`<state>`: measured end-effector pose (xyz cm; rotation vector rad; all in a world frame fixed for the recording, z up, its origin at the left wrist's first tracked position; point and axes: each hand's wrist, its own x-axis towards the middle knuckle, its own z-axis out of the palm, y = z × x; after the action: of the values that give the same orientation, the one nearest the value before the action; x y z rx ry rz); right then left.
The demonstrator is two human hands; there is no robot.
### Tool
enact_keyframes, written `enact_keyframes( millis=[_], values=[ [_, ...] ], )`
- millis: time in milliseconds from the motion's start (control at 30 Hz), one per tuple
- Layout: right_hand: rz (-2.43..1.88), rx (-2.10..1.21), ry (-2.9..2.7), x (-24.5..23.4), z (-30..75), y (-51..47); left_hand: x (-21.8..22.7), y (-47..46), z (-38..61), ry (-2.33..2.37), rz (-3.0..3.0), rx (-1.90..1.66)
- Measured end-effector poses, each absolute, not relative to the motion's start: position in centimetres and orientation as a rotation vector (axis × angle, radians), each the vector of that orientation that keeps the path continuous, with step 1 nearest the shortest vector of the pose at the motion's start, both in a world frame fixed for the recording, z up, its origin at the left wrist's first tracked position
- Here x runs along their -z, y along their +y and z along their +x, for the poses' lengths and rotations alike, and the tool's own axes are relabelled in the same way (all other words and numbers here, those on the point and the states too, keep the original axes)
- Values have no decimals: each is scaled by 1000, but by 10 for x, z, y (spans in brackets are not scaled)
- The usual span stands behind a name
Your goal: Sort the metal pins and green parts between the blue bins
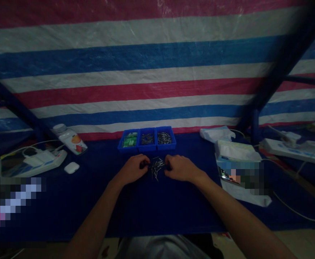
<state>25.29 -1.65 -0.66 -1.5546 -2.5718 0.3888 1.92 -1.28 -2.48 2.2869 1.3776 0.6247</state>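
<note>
A loose pile of thin, shiny metal pieces (157,167), like screws or nails, lies on the dark blue table. Just left of it is my left hand (136,167), its fingers curled in and the thumb close to the index finger. My right hand (181,168) is closed at the pile's right edge, fingertips bent toward the metal pieces. Whatever either hand pinches is too small and dark to make out. Behind the pile stand three joined blue bins: the left bin (120,144) holds green and white pieces, while the middle bin (147,148) and right bin (166,146) hold small metal parts.
To the left are a white bottle (72,139), a white earbud case (71,167) and a power strip (50,163) with cables. On the right lie a tissue pack (237,151), white plastic wrapping (217,134) and another power strip (295,150). A striped tarp (135,86) hangs behind.
</note>
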Motion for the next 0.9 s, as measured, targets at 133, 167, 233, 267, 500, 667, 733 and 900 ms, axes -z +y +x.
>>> enact_keyframes(
  millis=[133,167,233,267,500,667,733,900],
  values=[
    [-1525,-367,-2605,9,251,-17,24,-13,20,1382,2297,-614],
    [-1527,-370,-2605,10,251,-17,24,-13,20,1382,2298,-613],
    [-1536,-366,-2598,9,251,-17,24,-13,20,1378,2297,-613],
    [-1544,-358,-2596,9,250,-17,24,-13,20,1376,2295,-612],
    [-1585,-258,-2619,7,252,-16,26,-12,19,1385,2281,-610],
    [-1579,-221,-2652,10,254,-14,25,-12,20,1378,2284,-613],
    [-1571,-196,-2650,11,254,-13,24,-13,20,1383,2283,-620],
    [-1562,-228,-2594,11,258,-8,25,-12,19,1389,2283,-639]
  ],
)
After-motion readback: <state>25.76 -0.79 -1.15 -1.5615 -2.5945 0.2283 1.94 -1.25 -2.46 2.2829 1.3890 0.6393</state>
